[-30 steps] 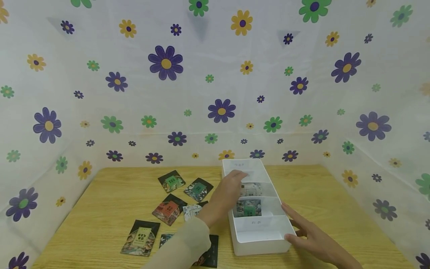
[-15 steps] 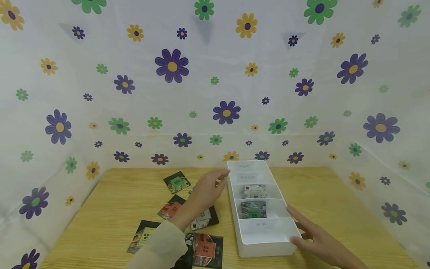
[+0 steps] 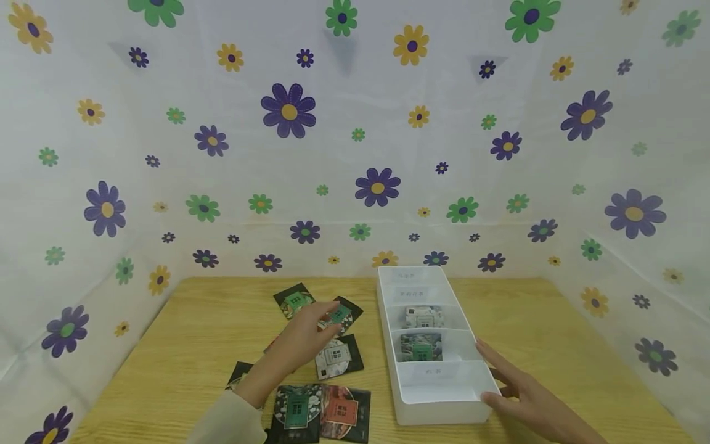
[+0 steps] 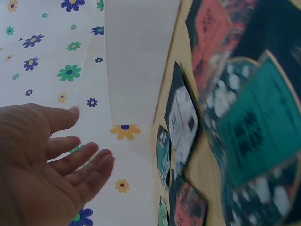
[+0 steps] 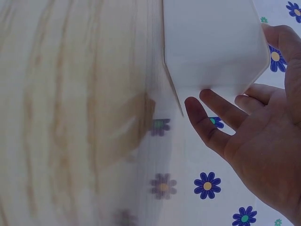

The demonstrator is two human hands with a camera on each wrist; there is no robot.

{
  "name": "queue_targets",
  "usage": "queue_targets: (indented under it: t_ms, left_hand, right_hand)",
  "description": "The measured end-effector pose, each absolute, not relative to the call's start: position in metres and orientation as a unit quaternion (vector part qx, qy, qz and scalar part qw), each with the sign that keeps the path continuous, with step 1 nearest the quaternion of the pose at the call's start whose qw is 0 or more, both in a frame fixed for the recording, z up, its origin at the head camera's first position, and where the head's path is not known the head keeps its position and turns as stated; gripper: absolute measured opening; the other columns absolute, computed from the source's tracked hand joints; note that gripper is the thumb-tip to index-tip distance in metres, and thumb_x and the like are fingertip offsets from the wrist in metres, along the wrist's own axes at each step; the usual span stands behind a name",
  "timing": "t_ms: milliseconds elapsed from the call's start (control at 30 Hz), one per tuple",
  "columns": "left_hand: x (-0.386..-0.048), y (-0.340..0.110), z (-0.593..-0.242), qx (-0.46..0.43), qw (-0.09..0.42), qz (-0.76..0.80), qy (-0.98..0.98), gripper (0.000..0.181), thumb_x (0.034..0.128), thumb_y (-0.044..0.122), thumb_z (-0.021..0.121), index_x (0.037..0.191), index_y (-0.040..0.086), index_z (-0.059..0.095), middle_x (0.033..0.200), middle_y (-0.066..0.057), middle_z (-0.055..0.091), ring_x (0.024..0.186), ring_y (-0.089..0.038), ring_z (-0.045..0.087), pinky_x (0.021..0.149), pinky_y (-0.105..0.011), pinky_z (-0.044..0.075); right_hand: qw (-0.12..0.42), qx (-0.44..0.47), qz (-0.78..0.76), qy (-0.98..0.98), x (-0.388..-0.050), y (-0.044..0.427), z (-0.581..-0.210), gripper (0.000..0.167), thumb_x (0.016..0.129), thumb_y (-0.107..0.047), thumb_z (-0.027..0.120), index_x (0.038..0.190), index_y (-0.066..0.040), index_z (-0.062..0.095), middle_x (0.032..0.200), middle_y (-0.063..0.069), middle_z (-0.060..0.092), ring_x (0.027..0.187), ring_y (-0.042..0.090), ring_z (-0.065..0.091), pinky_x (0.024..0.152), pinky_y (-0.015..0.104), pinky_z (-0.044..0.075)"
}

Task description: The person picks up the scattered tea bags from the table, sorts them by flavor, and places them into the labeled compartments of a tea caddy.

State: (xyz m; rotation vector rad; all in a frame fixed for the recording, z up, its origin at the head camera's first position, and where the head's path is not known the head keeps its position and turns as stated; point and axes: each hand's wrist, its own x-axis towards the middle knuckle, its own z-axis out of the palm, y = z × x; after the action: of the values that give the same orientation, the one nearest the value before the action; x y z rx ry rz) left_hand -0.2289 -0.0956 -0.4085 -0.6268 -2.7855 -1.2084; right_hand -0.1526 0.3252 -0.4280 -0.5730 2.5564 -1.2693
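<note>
Head view.
- Box: white, long, 5 compartments, on the wood-grain desk, right of the loose packets. Faint writing on the 2 farthest compartments and the nearest.
- In its 3rd compartment from the far end: pale packet. In the 4th: landscape packet with green label.
- Left hand: over the loose packets, fingertips above the teal-labelled packet.
- Loose packets on desk, 7 visible: the teal-labelled packet; green-labelled packet, far left; white-fronted packet; red-labelled packet, mostly hidden behind the left hand; yellow-labelled packet, partly covered by the forearm; large teal packet and large red packet, side by side at the near edge.
- Right hand: at the box's near right corner, thumb on the corner, fingers along the side.
- Backdrop: white cloth, floral print.

Left wrist view.
- Left grip: spread, fingers loosely bent, thumb apart, holding nothing; a gap separates it from the packets.
- Box wall beyond; large teal packet closest to the camera, blurred.

Right wrist view.
- Right grip: spread, fingers nearly straight, resting against the box, thumb at its edge.
- Desk surface at left, blurred.
</note>
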Motion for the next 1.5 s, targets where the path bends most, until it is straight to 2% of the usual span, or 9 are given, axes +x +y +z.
queue_targets:
  t_ms: [400, 600, 700, 1033, 1100, 1233, 1300, 1433, 1500]
  left_hand:
    - [-0.214, -0.120, -0.430, -0.186, -0.077, -0.339, -0.919, 0.058, 0.0969, 0.022, 0.075, 0.145, -0.003, 0.055, 0.146, -0.025, 0.053, 0.135, -0.045, 0.050, 0.103, -0.062, 0.046]
    - [-0.215, -0.118, -0.442, -0.202, -0.071, -0.299, -0.930, 0.058, 0.0928, 0.025, 0.080, 0.139, -0.004, 0.061, 0.139, -0.025, 0.057, 0.127, -0.045, 0.055, 0.099, -0.061, 0.048]
    - [-0.215, -0.114, -0.444, -0.213, -0.070, -0.263, -0.938, 0.059, 0.0920, 0.029, 0.080, 0.138, -0.004, 0.062, 0.139, -0.023, 0.056, 0.128, -0.042, 0.054, 0.100, -0.059, 0.048]
    - [-0.218, -0.107, -0.446, -0.262, -0.054, -0.143, -0.953, 0.057, 0.0915, 0.029, 0.081, 0.138, 0.003, 0.063, 0.133, -0.015, 0.056, 0.121, -0.034, 0.052, 0.097, -0.053, 0.048]
    - [-0.220, -0.107, -0.445, -0.269, -0.050, -0.133, -0.953, 0.054, 0.0914, 0.026, 0.081, 0.138, 0.003, 0.064, 0.132, -0.014, 0.057, 0.120, -0.033, 0.053, 0.097, -0.052, 0.048]
    - [-0.222, -0.105, -0.444, -0.282, -0.050, -0.130, -0.949, 0.048, 0.0938, 0.017, 0.078, 0.138, 0.004, 0.065, 0.134, -0.015, 0.057, 0.121, -0.034, 0.052, 0.095, -0.052, 0.049]
    - [-0.222, -0.104, -0.444, -0.286, -0.048, -0.131, -0.948, 0.045, 0.0949, 0.012, 0.075, 0.138, 0.005, 0.065, 0.133, -0.014, 0.057, 0.120, -0.033, 0.053, 0.093, -0.051, 0.050]
    - [-0.220, -0.104, -0.443, -0.283, -0.041, -0.141, -0.948, 0.044, 0.0938, 0.000, 0.071, 0.136, 0.008, 0.067, 0.128, -0.012, 0.059, 0.116, -0.031, 0.054, 0.089, -0.048, 0.051]
    - [-0.220, -0.104, -0.442, -0.282, -0.034, -0.142, -0.948, 0.046, 0.0910, -0.006, 0.072, 0.134, 0.010, 0.069, 0.125, -0.011, 0.060, 0.113, -0.030, 0.055, 0.088, -0.047, 0.051]
  right_hand:
    - [0.090, -0.201, -0.433, 0.874, -0.153, 0.324, -0.429, 0.079, 0.105, -0.018, 0.062, 0.166, -0.009, 0.013, 0.167, 0.030, 0.010, 0.137, 0.054, 0.043, 0.088, 0.024, 0.054]
    - [0.064, -0.215, -0.441, 0.869, -0.153, 0.325, -0.432, 0.077, 0.104, -0.016, 0.064, 0.166, -0.010, 0.018, 0.166, 0.030, 0.014, 0.132, 0.001, 0.047, 0.084, 0.026, 0.055]
    - [0.062, -0.219, -0.448, 0.864, -0.153, 0.326, -0.433, 0.077, 0.104, -0.015, 0.064, 0.166, -0.012, 0.019, 0.166, 0.031, 0.014, 0.130, -0.006, 0.045, 0.084, 0.027, 0.056]
    - [0.070, -0.231, -0.459, 0.855, -0.152, 0.325, -0.435, 0.077, 0.104, -0.014, 0.063, 0.166, -0.009, 0.017, 0.166, 0.031, 0.011, 0.128, -0.013, 0.041, 0.084, 0.026, 0.056]
    - [0.075, -0.223, -0.451, 0.861, -0.152, 0.325, -0.434, 0.078, 0.105, -0.016, 0.063, 0.166, -0.010, 0.015, 0.166, 0.031, 0.011, 0.132, -0.003, 0.045, 0.085, 0.026, 0.055]
    - [0.084, -0.216, -0.440, 0.868, -0.153, 0.326, -0.433, 0.079, 0.105, -0.018, 0.062, 0.167, -0.011, 0.013, 0.166, 0.032, 0.010, 0.138, 0.036, 0.049, 0.086, 0.025, 0.055]
    - [0.085, -0.218, -0.439, 0.868, -0.153, 0.327, -0.433, 0.079, 0.106, -0.018, 0.061, 0.167, -0.010, 0.012, 0.166, 0.033, 0.010, 0.138, 0.041, 0.048, 0.086, 0.026, 0.055]
    - [0.084, -0.214, -0.443, 0.867, -0.151, 0.327, -0.434, 0.079, 0.105, -0.018, 0.062, 0.167, -0.012, 0.014, 0.167, 0.030, 0.010, 0.136, 0.010, 0.049, 0.086, 0.026, 0.055]
    - [0.082, -0.217, -0.439, 0.868, -0.151, 0.327, -0.434, 0.078, 0.106, -0.018, 0.062, 0.167, -0.010, 0.013, 0.167, 0.030, 0.011, 0.135, 0.009, 0.049, 0.086, 0.026, 0.055]
